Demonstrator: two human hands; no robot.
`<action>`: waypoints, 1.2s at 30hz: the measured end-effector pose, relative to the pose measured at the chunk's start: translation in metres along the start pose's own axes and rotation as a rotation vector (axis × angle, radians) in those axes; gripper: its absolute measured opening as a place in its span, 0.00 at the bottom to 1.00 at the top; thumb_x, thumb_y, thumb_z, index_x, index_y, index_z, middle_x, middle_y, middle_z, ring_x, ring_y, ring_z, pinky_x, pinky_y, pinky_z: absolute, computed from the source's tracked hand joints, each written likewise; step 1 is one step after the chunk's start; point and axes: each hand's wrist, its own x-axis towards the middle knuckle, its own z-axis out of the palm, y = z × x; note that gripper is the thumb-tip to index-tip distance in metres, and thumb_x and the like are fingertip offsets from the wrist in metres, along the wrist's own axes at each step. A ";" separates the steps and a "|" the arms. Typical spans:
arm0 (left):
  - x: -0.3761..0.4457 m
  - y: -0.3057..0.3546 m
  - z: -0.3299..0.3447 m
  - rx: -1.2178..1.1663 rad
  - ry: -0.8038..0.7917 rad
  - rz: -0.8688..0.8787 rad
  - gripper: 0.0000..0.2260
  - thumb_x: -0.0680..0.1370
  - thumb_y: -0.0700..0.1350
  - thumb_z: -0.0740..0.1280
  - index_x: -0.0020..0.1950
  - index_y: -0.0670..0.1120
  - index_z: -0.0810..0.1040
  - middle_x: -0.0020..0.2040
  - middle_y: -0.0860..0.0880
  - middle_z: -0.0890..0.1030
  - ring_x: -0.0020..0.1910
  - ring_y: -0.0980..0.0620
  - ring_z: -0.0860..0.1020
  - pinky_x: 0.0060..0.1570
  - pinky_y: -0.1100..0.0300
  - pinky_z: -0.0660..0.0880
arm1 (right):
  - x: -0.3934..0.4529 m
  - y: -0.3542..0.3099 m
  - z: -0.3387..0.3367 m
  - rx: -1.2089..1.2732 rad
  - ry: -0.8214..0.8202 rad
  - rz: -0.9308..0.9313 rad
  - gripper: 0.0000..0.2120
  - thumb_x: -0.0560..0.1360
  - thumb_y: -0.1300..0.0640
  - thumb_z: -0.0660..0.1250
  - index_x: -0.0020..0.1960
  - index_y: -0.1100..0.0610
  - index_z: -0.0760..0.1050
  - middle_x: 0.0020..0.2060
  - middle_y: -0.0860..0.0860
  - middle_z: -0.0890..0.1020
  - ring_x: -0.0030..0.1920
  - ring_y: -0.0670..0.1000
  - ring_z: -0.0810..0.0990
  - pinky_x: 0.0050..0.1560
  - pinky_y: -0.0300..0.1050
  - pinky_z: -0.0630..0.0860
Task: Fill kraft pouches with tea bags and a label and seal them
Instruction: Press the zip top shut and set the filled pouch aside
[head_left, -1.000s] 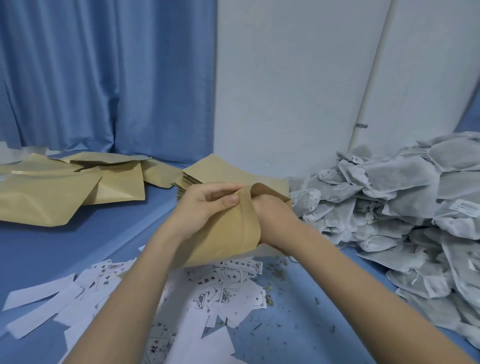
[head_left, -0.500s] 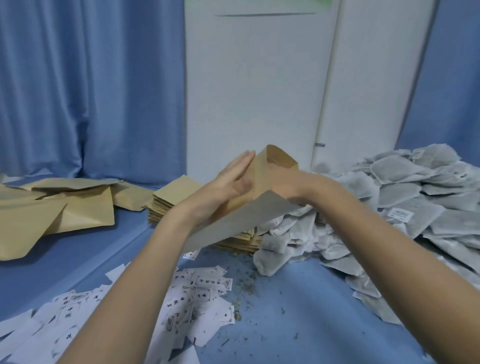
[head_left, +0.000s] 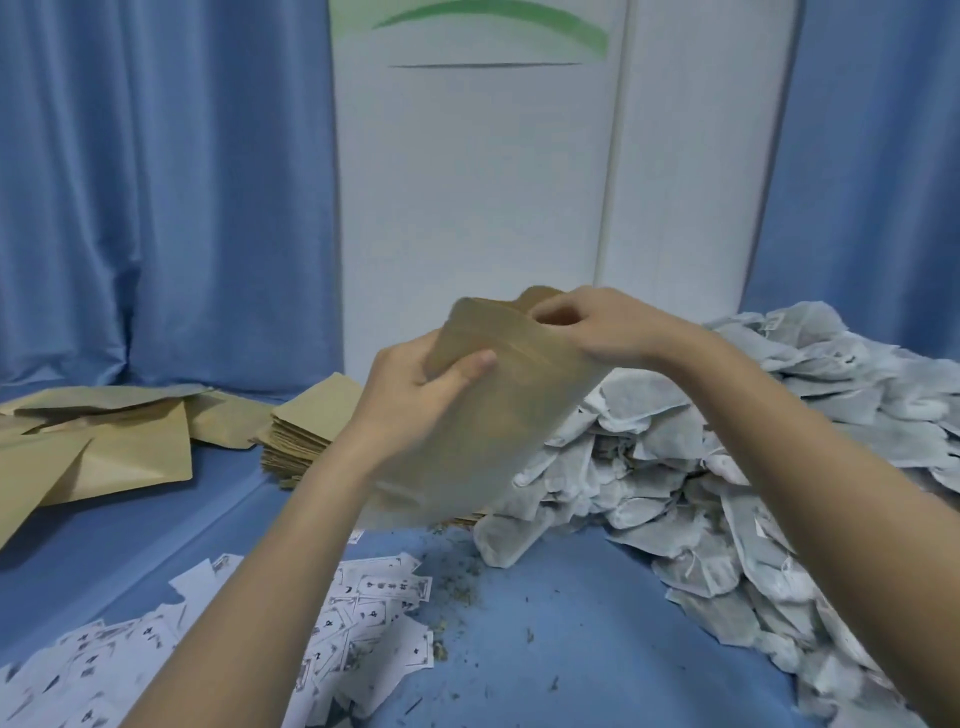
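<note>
I hold one brown kraft pouch (head_left: 488, 431) in the air above the blue surface, its mouth pointing up and away. My left hand (head_left: 415, 395) grips its left edge, thumb across the front. At the top right corner of the mouth, my right hand (head_left: 597, 327) pinches the rim with curled fingers. A big heap of grey-white tea bags (head_left: 727, 457) lies to the right, just behind and below the pouch. Small white printed labels (head_left: 363, 613) are scattered at the lower left, partly hidden by my left forearm.
A stack of flat kraft pouches (head_left: 306, 421) sits behind my left wrist. More kraft pouches (head_left: 104, 447) lie spread at the far left. Tea crumbs (head_left: 457, 561) dot the blue surface (head_left: 571, 649). A white panel (head_left: 467, 208) and blue curtains (head_left: 156, 182) stand behind.
The pouch has been lifted higher and turned upright. My right hand came out from behind it to its top rim, and my left thumb now lies across its front.
</note>
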 end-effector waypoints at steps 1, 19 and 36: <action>0.001 -0.001 -0.001 -0.045 0.018 -0.023 0.06 0.74 0.49 0.70 0.40 0.61 0.80 0.37 0.67 0.81 0.38 0.70 0.78 0.38 0.74 0.72 | -0.004 0.004 -0.005 0.001 0.059 -0.001 0.22 0.68 0.31 0.61 0.42 0.48 0.80 0.37 0.41 0.80 0.41 0.43 0.76 0.42 0.40 0.71; -0.007 -0.021 0.010 -0.590 0.013 -0.527 0.09 0.71 0.50 0.70 0.46 0.47 0.82 0.41 0.50 0.85 0.38 0.52 0.83 0.34 0.61 0.78 | -0.024 0.051 -0.006 -0.268 0.276 -0.086 0.25 0.55 0.30 0.62 0.29 0.53 0.68 0.24 0.51 0.67 0.29 0.49 0.65 0.34 0.44 0.62; -0.019 -0.033 0.021 -0.677 0.012 -0.572 0.12 0.67 0.52 0.72 0.45 0.46 0.85 0.47 0.45 0.85 0.44 0.50 0.83 0.37 0.60 0.78 | -0.015 0.034 0.004 0.059 -0.035 -0.119 0.25 0.63 0.43 0.76 0.58 0.40 0.73 0.54 0.38 0.76 0.54 0.36 0.73 0.56 0.30 0.69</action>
